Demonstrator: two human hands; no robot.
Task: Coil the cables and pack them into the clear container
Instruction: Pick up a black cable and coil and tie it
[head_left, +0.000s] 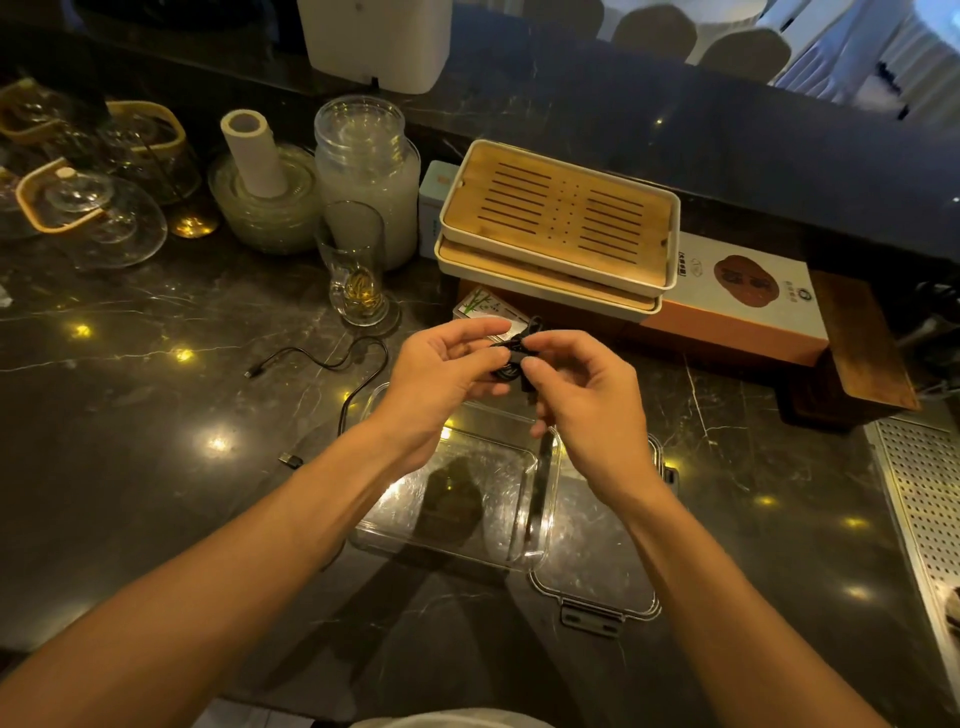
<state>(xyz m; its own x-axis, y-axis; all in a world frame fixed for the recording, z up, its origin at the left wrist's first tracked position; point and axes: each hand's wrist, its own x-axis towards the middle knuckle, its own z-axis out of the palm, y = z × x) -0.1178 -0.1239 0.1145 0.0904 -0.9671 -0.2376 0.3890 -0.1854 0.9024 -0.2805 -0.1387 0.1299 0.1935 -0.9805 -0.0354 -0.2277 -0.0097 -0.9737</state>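
— Forearms come in from the near edge of the worktop, bare, and both hands meet above the clear container (457, 499). What are they holding?

— A small black cable bundle (511, 358). The left hand (441, 369) has its fingers closed round the loops, pinching them so they cannot spring apart. The right hand (582, 395) grips a loose end between thumb and forefinger, apparently winding it round the middle to bind the coil.

— Why hold it up there, not on the marble?

— Likely so the finished coil can drop straight down. The container sits open just below, toward the near edge, with its clip lid (597, 571) lying flat against its right side. A dark strip shows along its right wall; I cannot tell whether it is an object or a shadow.

— Any more cables?

— One: a second black cable (332, 364) lies uncoiled on the worktop, left of the container, snaking away from its far left corner, with one plug (290, 460) resting nearer the person. It looks untouched.

— And behind?

— A glass mug (358, 270), stacked bamboo tea trays (561, 218) and an orange box (748, 306) toward the far edge, well clear of the work.
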